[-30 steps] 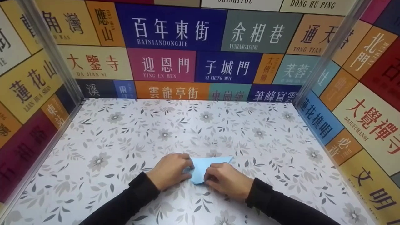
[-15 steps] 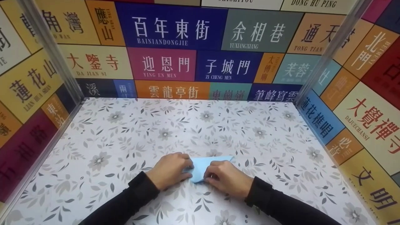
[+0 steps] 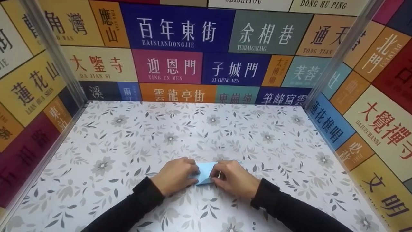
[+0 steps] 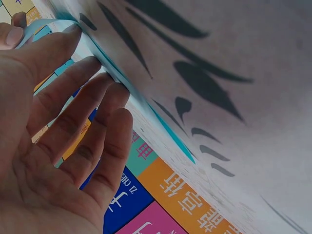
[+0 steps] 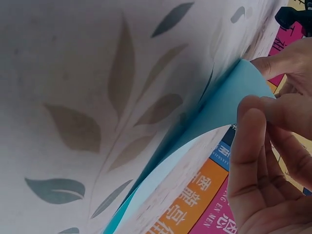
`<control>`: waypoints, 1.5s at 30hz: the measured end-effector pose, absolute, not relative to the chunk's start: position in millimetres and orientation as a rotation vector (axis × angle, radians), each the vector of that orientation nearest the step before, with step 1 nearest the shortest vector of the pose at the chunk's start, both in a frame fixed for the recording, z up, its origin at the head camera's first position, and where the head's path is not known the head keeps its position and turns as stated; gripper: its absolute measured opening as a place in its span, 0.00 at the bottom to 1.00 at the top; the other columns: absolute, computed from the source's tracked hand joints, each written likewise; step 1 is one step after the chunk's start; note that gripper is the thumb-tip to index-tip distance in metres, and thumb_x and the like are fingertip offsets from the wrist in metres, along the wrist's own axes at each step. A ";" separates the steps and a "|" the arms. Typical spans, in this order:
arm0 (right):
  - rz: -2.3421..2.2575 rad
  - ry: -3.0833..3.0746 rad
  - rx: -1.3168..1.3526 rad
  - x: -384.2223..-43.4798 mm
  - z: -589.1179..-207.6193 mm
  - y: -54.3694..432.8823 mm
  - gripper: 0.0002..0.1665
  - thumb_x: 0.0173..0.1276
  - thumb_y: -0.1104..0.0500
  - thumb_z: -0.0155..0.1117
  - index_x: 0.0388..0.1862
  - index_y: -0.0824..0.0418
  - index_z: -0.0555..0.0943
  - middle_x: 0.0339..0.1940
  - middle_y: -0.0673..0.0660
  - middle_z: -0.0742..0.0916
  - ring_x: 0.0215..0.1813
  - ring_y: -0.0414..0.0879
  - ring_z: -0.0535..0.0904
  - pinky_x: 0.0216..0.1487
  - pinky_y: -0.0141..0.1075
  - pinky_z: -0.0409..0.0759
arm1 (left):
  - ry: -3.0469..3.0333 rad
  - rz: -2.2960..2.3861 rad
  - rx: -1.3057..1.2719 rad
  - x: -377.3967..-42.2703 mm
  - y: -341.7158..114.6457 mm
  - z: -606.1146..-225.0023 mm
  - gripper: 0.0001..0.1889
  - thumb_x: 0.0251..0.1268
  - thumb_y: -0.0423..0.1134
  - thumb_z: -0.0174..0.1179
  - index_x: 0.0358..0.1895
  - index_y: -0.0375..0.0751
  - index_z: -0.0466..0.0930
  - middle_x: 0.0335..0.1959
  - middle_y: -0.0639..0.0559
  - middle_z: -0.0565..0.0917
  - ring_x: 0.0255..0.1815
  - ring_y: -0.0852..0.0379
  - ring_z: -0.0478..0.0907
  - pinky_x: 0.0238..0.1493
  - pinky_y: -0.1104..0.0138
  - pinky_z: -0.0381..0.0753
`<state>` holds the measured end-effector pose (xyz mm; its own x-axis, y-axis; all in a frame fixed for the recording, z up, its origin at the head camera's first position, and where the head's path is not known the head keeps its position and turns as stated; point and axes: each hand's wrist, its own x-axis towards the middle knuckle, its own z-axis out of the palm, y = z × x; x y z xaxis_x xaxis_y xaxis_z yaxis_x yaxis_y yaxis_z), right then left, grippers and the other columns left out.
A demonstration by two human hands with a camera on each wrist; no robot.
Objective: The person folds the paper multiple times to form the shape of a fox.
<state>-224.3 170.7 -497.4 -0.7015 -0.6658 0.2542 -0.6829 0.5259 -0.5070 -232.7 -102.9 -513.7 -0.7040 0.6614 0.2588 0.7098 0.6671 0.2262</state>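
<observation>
A light blue sheet of folded paper [image 3: 203,170] lies between the two hands on the flower-patterned table. My left hand [image 3: 175,175] holds down its left end with the fingertips; in the left wrist view these fingers [image 4: 97,117] are gently bent, their tips along the paper's edge, and the thumb reaches it too. My right hand [image 3: 237,178] pinches the near part between thumb and forefinger. Seen from the right wrist, the paper [image 5: 229,100] curves up off the table at that pinch. Most of the paper's right end is hidden behind the right hand.
White cloth with grey leaves and flowers covers the table [image 3: 135,141]. Colourful panels with printed characters [image 3: 180,25] stand along the back and both sides. Clear corner posts [image 3: 331,61] join them.
The right hand has lifted the paper's near corner and folded it up and away from the person, so the visible paper is shorter. The left hand has stayed in place.
</observation>
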 end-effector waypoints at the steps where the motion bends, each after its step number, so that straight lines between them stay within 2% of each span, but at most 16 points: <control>1: 0.932 -2.730 1.190 -225.6 -497.3 170.6 0.06 0.75 0.66 0.81 0.41 0.56 0.92 0.40 0.51 0.95 0.38 0.35 0.86 0.41 0.29 0.88 | -2.724 -0.471 -1.129 -232.9 -102.7 -513.9 0.08 0.69 0.43 0.84 0.46 0.48 0.97 0.41 0.54 0.92 0.41 0.53 0.87 0.43 0.58 0.92; 10: 0.984 -2.785 1.090 -236.6 -493.6 169.1 0.04 0.76 0.65 0.81 0.41 0.56 0.93 0.37 0.51 0.95 0.34 0.32 0.85 0.38 0.28 0.88 | -2.714 -0.491 -1.140 -235.7 -101.4 -512.6 0.04 0.71 0.40 0.82 0.41 0.47 0.96 0.37 0.54 0.92 0.36 0.53 0.86 0.41 0.58 0.90; 17: 1.012 -2.828 1.022 -244.4 -492.5 166.0 0.04 0.76 0.64 0.82 0.39 0.55 0.95 0.35 0.50 0.94 0.34 0.31 0.84 0.38 0.28 0.85 | -2.700 -0.531 -1.168 -237.5 -102.8 -512.2 0.01 0.73 0.36 0.80 0.42 0.46 0.97 0.37 0.53 0.93 0.37 0.52 0.89 0.44 0.57 0.92; 23: 1.023 -2.847 1.001 -255.2 -494.8 162.1 0.01 0.74 0.63 0.82 0.40 0.59 0.96 0.35 0.52 0.96 0.35 0.35 0.86 0.40 0.29 0.85 | -2.694 -0.579 -1.177 -238.3 -104.3 -512.2 0.04 0.73 0.32 0.78 0.43 0.46 0.98 0.37 0.52 0.94 0.37 0.53 0.91 0.46 0.58 0.93; 26: 1.019 -2.860 0.999 -260.5 -496.5 161.5 0.02 0.73 0.63 0.83 0.42 0.60 0.96 0.35 0.53 0.96 0.35 0.35 0.87 0.40 0.29 0.86 | -2.689 -0.590 -1.168 -238.0 -104.0 -511.4 0.04 0.73 0.31 0.77 0.43 0.45 0.97 0.37 0.51 0.94 0.37 0.52 0.91 0.47 0.58 0.94; 35: 1.005 -2.903 0.953 -270.0 -499.7 158.8 0.03 0.73 0.64 0.82 0.43 0.62 0.95 0.34 0.53 0.95 0.35 0.35 0.85 0.41 0.30 0.85 | -2.652 -0.576 -1.173 -239.1 -103.4 -512.1 0.06 0.75 0.29 0.74 0.37 0.43 0.94 0.34 0.51 0.93 0.34 0.52 0.88 0.42 0.58 0.91; 45: 0.944 -2.926 0.927 -275.4 -503.1 156.1 0.05 0.71 0.64 0.83 0.43 0.61 0.94 0.34 0.53 0.94 0.34 0.36 0.83 0.40 0.31 0.85 | -2.703 -0.582 -1.130 -237.9 -103.9 -510.3 0.05 0.76 0.29 0.72 0.45 0.40 0.96 0.39 0.48 0.94 0.40 0.48 0.93 0.46 0.56 0.94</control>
<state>-275.4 156.1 -503.1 -0.8311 -0.5459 0.1062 -0.5051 0.6609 -0.5550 -237.9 -103.9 -510.3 -0.7033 0.6507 0.2863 0.7108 0.6397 0.2924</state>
